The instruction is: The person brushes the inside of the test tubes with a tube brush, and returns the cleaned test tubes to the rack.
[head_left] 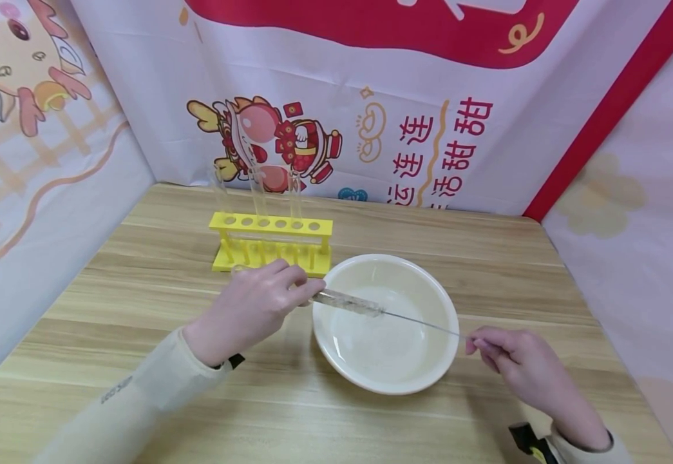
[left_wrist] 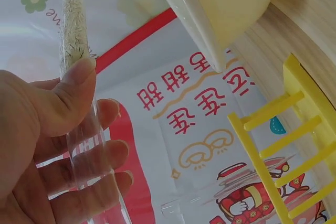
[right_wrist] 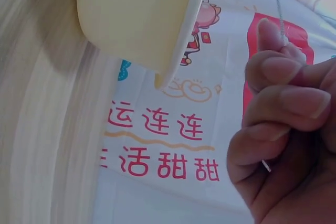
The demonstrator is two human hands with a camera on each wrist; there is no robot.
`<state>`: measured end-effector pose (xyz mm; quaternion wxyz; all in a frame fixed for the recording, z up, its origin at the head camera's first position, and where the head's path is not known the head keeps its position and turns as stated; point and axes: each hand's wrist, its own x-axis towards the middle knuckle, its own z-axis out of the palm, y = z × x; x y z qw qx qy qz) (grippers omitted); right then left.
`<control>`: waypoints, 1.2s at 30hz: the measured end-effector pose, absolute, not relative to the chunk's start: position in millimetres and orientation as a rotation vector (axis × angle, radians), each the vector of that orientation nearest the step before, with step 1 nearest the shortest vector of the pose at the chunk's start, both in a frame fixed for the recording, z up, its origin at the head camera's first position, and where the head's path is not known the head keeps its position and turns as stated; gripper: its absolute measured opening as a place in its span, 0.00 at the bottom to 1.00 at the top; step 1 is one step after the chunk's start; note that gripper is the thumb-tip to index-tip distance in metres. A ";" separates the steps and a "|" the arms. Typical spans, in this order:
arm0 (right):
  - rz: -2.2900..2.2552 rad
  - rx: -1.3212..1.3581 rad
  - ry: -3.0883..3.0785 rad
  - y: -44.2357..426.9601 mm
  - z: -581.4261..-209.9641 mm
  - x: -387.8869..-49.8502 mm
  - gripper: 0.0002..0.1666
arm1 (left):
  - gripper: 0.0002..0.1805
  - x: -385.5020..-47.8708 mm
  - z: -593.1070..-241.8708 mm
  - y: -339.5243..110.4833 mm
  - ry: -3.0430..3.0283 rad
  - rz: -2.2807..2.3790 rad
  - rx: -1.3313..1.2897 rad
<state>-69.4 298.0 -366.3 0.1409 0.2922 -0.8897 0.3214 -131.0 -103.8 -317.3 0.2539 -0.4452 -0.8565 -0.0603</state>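
Note:
My left hand grips a clear glass test tube, tilted above the left part of a cream-white basin. In the left wrist view, the pale bristles of a test tube brush fill the tube's mouth end. The brush's thin twisted-wire handle runs out over the basin to my right hand, which pinches it just past the basin's right rim. The right wrist view shows the curled fingers around the wire, whose tip pokes out below them.
Behind my left hand stands a yellow test tube rack holding several upright clear tubes. The wood-grain table meets printed cloth walls at the back and sides.

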 end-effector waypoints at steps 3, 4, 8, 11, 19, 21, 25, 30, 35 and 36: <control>0.879 0.920 -2.475 297.5 -367.1 -70.3 0.25 | 0.19 -131.1 -317.7 -103.7 -2.333 -0.166 -1.214; 0.870 0.940 -2.450 297.2 -367.6 -70.6 0.25 | 0.19 -131.0 -317.8 -103.8 -2.337 -0.166 -1.215; 0.791 0.967 -2.349 295.8 -369.9 -73.0 0.09 | 0.20 -130.6 -317.9 -104.6 -2.363 -0.181 -1.222; 0.727 0.969 -2.264 294.4 -370.4 -75.9 0.21 | 0.20 -131.3 -318.6 -105.7 -2.381 -0.196 -1.227; 0.502 0.948 -2.120 287.4 -366.8 -80.8 0.26 | 0.21 -131.4 -317.2 -108.0 -2.438 -0.194 -1.217; 0.461 0.941 -2.099 284.9 -364.1 -80.4 0.26 | 0.20 -131.7 -317.3 -108.2 -2.451 -0.189 -1.213; 0.398 0.950 -2.021 278.6 -357.5 -80.5 0.25 | 0.20 -131.3 -316.5 -109.0 -2.464 -0.187 -1.211; 0.339 0.966 -1.936 270.8 -350.9 -80.9 0.23 | 0.21 -131.1 -317.2 -111.1 -2.469 -0.196 -1.239; 0.333 0.961 -1.883 262.1 -344.0 -79.9 0.22 | 0.21 -131.5 -317.1 -112.1 -2.478 -0.209 -1.260; 0.332 0.958 -1.877 260.4 -342.4 -79.5 0.22 | 0.20 -131.6 -316.7 -112.1 -2.482 -0.212 -1.266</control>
